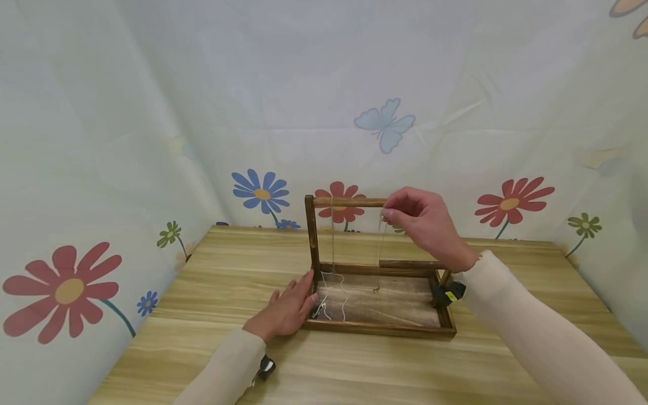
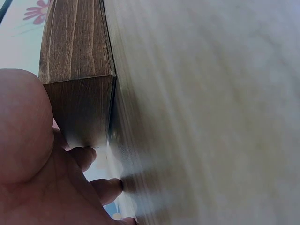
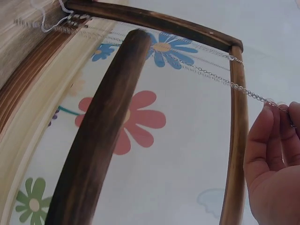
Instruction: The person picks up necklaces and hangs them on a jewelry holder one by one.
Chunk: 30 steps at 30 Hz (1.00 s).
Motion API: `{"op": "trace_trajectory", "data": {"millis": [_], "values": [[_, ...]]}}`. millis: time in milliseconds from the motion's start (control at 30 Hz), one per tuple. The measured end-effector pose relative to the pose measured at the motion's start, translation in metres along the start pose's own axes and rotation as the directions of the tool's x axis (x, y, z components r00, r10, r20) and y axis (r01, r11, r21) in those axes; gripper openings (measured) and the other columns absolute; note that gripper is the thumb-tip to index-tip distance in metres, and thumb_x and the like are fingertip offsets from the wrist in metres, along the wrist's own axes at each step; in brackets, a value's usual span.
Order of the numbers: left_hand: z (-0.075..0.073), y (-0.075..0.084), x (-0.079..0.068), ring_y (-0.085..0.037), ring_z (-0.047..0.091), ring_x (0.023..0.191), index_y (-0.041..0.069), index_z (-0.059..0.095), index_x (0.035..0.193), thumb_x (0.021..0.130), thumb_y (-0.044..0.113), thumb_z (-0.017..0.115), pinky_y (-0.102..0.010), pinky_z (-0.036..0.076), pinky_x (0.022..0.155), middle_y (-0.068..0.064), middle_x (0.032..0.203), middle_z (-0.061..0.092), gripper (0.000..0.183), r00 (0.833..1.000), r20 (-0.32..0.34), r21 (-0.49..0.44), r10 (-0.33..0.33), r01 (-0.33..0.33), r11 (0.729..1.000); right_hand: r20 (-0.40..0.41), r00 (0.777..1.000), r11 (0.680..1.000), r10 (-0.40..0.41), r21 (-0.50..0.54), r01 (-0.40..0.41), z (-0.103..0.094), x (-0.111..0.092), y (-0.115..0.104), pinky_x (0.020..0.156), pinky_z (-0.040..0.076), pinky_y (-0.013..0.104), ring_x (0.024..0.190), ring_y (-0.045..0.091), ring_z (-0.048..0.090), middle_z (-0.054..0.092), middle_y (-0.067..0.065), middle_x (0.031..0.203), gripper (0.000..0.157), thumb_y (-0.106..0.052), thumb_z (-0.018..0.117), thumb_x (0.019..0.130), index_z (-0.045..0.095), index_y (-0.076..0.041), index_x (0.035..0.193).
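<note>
A dark wooden jewelry stand has a shallow tray (image 1: 374, 328) and an upright frame with a top bar (image 1: 349, 201). My right hand (image 1: 427, 228) is at that bar, pinching a thin silver chain necklace (image 3: 225, 80) between thumb and fingertips. The necklace hangs down over the tray, with a small pendant (image 1: 376, 289) low on it. Another necklace (image 1: 332, 239) hangs from the bar farther left. My left hand (image 1: 287, 306) lies against the tray's left end, fingers extended. In the left wrist view its thumb and fingers are on either side of the tray's corner (image 2: 82, 105).
White strands (image 1: 346, 295) and a few small pieces lie in the tray's left part. A lower wooden bar (image 1: 410, 264) runs along the right half of the back. The stand sits on a wood-grain table (image 1: 243, 253), before a flower-printed curtain (image 1: 314, 112).
</note>
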<state>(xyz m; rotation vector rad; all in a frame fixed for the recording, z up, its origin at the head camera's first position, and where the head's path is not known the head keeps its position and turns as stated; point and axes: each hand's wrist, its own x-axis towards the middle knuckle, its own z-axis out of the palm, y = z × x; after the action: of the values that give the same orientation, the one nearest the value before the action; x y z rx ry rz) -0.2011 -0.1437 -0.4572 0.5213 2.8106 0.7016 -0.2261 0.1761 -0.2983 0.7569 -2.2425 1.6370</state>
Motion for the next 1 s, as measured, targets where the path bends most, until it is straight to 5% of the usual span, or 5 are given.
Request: {"op": "trace_trajectory", "data": {"millis": [400,1000], "values": [[-0.001,0.0,-0.001,-0.047,0.023,0.159,0.013,0.013,0.169,0.114,0.04,0.036,-0.078,0.014,0.12,-0.006,0.176,0.02,0.066,1.0,0.005,0.003,-0.005,0.005,1.0,-0.085,0.994,0.977,-0.065,-0.208,0.046,-0.009,-0.006,0.004,0.075,0.054,0.015,0.078,0.005,0.066,0.075,0.015,0.094,0.007,-0.003,0.073,0.096,0.075,0.0,0.102],[-0.004,0.004,-0.004,-0.047,0.024,0.159,0.014,0.014,0.169,0.114,0.04,0.036,-0.078,0.014,0.12,-0.005,0.176,0.02,0.065,1.0,0.011,-0.001,-0.011,0.011,1.0,-0.186,0.974,0.945,-0.127,-0.32,0.062,-0.038,-0.018,0.013,0.08,0.05,0.006,0.08,-0.007,0.067,0.077,0.01,0.094,0.009,-0.001,0.075,0.094,0.078,-0.003,0.102]]}}
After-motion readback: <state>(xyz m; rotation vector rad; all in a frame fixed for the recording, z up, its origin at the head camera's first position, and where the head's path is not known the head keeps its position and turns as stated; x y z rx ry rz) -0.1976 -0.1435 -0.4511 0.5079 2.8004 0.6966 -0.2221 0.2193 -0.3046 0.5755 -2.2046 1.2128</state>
